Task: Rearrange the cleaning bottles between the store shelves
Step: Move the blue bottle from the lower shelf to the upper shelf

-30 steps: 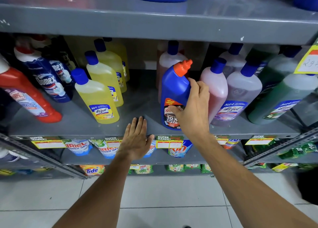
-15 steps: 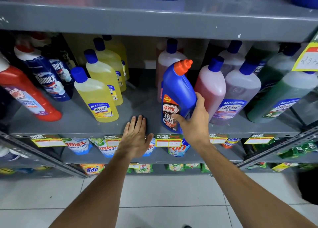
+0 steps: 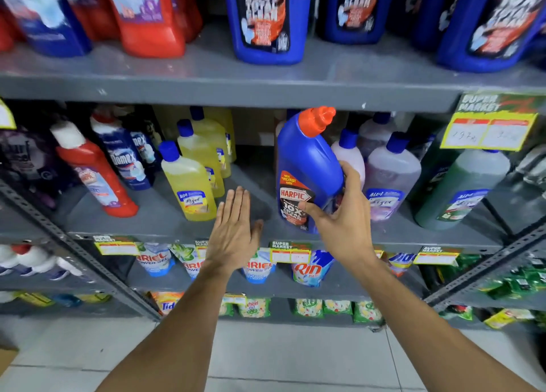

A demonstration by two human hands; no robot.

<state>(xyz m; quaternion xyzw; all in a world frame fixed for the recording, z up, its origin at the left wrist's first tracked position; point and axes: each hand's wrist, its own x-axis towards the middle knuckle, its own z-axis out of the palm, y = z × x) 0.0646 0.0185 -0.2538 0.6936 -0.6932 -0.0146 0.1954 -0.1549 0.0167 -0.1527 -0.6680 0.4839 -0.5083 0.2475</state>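
- Right hand (image 3: pixel 344 214) grips the blue Harpic bottle (image 3: pixel 307 173) low on its body, thumb across the label, fingers wrapped round the far side; bottle is tilted, orange cap (image 3: pixel 317 119) leaning right and close under the upper shelf (image 3: pixel 206 87).
- Bottle base sits at or just above the middle shelf (image 3: pixel 165 214); can't tell if it's fully lifted.
- Left hand (image 3: pixel 233 235) is flat and released, fingers straight, holding nothing, hovering at the shelf's front edge just left of the bottle.
- Likely step: pull the Harpic out of this row, probably up to the matching blue bottles (image 3: pixel 266 19) on the upper shelf.
- To do it well: draw the bottle forward and out first, then raise it; the cap has little room under the shelf lip, so lifting straight up would knock it.
- Grip is low on a tall bottle, so it may swing; left hand is free to steady the neck.
- In the way: pink bottle (image 3: pixel 350 158) touches or sits right behind the fingers, pale lilac bottle (image 3: pixel 390 176) just beside it; either could tip when the hand pulls back.
- Yellow bottles (image 3: pixel 189 187) stand left, apart across a bare gap; red bottle (image 3: pixel 91 170) and green bottle (image 3: pixel 461 190) well clear.
- Price tag (image 3: pixel 490 125) hangs off the upper shelf to the right, off the path.
- Upper row looks packed; a slot may be tight.
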